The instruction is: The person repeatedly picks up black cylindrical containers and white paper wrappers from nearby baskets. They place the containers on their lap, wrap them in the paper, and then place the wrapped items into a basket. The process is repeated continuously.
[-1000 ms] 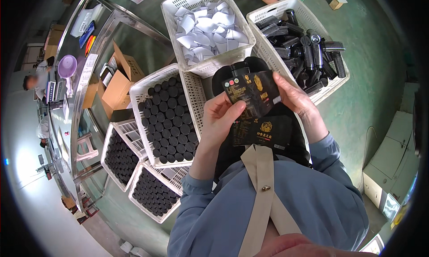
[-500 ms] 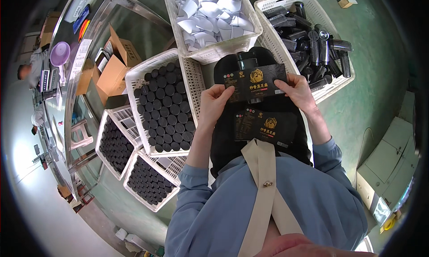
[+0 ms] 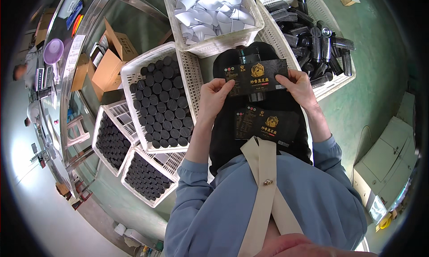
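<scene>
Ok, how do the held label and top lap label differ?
The left hand and right hand pinch the held label; neither touches the lap label. The held label's right end tilts up; the lap label's, down. The held label partly hides a jar; the lap label overlaps another label. Both are black with gold print.
</scene>
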